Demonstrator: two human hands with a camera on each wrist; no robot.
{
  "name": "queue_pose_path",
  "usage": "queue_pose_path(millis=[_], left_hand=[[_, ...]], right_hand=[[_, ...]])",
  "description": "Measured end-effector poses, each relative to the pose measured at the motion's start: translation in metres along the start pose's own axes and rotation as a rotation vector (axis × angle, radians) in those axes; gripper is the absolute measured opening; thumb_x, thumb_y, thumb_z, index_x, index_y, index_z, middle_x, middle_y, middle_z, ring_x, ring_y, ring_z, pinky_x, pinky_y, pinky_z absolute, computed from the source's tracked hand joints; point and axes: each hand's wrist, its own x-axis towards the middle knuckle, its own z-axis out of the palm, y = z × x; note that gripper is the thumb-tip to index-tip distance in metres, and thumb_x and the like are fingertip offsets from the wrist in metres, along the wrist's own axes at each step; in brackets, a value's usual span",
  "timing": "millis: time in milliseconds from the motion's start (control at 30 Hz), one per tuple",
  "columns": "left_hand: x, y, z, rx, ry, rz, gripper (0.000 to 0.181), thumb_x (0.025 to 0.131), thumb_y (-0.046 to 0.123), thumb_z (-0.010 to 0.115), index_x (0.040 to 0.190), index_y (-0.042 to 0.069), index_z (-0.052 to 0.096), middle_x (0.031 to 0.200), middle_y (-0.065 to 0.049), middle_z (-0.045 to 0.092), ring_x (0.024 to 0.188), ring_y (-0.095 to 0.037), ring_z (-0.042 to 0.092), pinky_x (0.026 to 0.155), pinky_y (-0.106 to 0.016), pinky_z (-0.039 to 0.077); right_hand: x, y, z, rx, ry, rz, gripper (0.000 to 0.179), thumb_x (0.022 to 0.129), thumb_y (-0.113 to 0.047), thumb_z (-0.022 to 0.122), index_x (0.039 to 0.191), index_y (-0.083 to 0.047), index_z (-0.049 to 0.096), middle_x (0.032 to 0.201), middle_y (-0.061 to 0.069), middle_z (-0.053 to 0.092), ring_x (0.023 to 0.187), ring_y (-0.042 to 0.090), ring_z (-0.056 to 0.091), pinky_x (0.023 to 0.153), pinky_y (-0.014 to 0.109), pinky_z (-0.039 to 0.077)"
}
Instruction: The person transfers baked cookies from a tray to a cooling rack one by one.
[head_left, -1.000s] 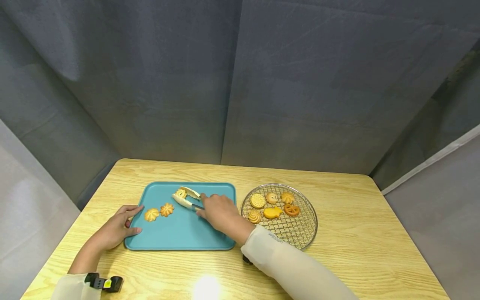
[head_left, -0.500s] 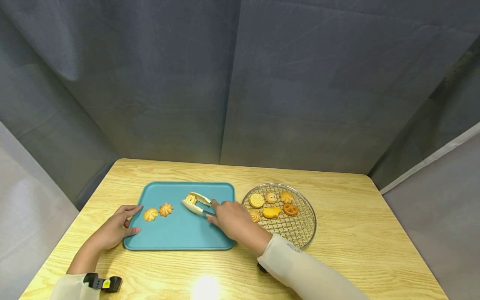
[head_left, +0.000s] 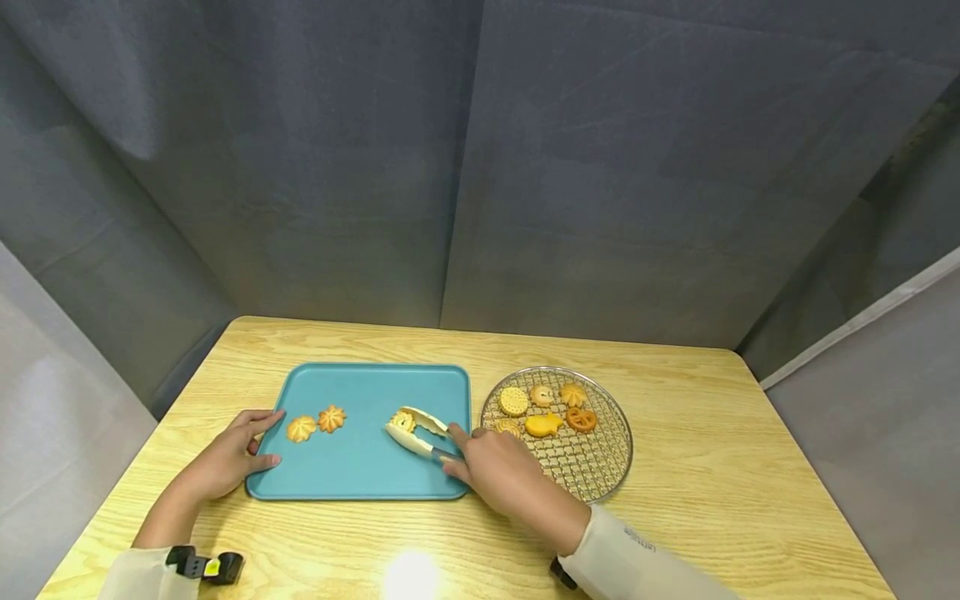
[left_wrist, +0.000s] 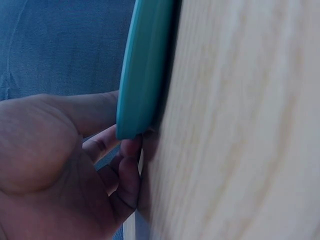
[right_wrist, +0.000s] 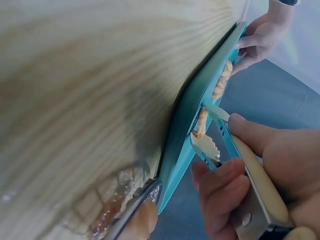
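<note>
My left hand (head_left: 225, 460) holds the left edge of a teal tray (head_left: 352, 479). In the left wrist view its thumb lies over the rim and curled fingers sit below it. My right hand (head_left: 498, 468) grips tongs (head_left: 411, 442) with pale scalloped tips over the tray's right half. Between those tips is a flower-shaped cookie (head_left: 402, 420) with a hollow-looking middle, also seen in the right wrist view; whether it clears the tray I cannot tell. Further left on the tray lie a shell-like cookie (head_left: 302, 429) and a star-shaped cookie (head_left: 332, 419), almost touching.
To the tray's right stands a round wire rack (head_left: 581, 468). It bears several cookies, among them a round dotted cookie (head_left: 513, 401), a fish-shaped cookie (head_left: 543, 425) and a pretzel (head_left: 581, 419). My right forearm crosses its near left part. Grey curtains (head_left: 600, 183) close off the table's back.
My right hand has moved right and toward me, and the tongs have carried the flower-shaped cookie along from the tray's upper middle. The left hand, tray and other cookies have stayed put.
</note>
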Motion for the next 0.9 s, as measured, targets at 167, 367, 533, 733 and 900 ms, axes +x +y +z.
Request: queue_pose_path(millis=[167, 367, 533, 733, 900], left_hand=[[-0.001, 0.002, -0.001, -0.01, -0.005, -0.002, 0.074, 0.094, 0.003, 0.073, 0.155, -0.01, 0.035, 0.149, -0.031, 0.034, 0.086, -0.022, 0.04, 0.068, -0.028, 0.036], [-0.001, 0.002, -0.001, -0.01, -0.002, -0.002, 0.074, 0.093, 0.004, 0.073, 0.155, -0.01, 0.035, 0.149, -0.031, 0.034, 0.086, -0.022, 0.039, 0.068, -0.028, 0.036], [-0.001, 0.001, -0.001, -0.006, -0.001, 0.002, 0.074, 0.094, 0.004, 0.073, 0.155, -0.01, 0.035, 0.149, -0.031, 0.034, 0.086, -0.021, 0.04, 0.068, -0.027, 0.036], [0.0, -0.001, 0.0, -0.007, -0.007, -0.01, 0.074, 0.093, 0.003, 0.073, 0.156, -0.01, 0.034, 0.15, -0.031, 0.033, 0.089, -0.023, 0.04, 0.069, -0.028, 0.037], [-0.001, 0.001, -0.002, -0.014, -0.014, -0.006, 0.074, 0.094, 0.004, 0.073, 0.156, -0.01, 0.034, 0.15, -0.031, 0.033, 0.088, -0.023, 0.04, 0.069, -0.028, 0.037]], right_hand=[[-0.016, 0.004, -0.001, 0.017, 0.003, 0.016, 0.063, 0.099, -0.048, 0.067, 0.149, -0.012, 0.057, 0.123, 0.019, 0.071, 0.093, 0.033, 0.073, 0.072, 0.044, 0.059], [-0.035, 0.011, -0.003, 0.053, 0.049, 0.027, 0.062, 0.098, -0.046, 0.068, 0.148, -0.01, 0.058, 0.126, 0.022, 0.07, 0.094, 0.037, 0.074, 0.074, 0.047, 0.06], [-0.05, 0.02, -0.003, 0.078, 0.103, 0.05, 0.062, 0.097, -0.046, 0.07, 0.146, -0.011, 0.06, 0.125, 0.022, 0.07, 0.095, 0.038, 0.074, 0.075, 0.05, 0.06], [-0.07, 0.032, -0.005, 0.082, 0.141, 0.08, 0.06, 0.096, -0.046, 0.071, 0.145, -0.012, 0.062, 0.123, 0.019, 0.072, 0.095, 0.037, 0.074, 0.077, 0.051, 0.059], [-0.088, 0.043, -0.008, 0.06, 0.18, 0.1, 0.06, 0.094, -0.044, 0.074, 0.144, -0.013, 0.062, 0.115, 0.012, 0.074, 0.091, 0.031, 0.075, 0.076, 0.047, 0.059]])
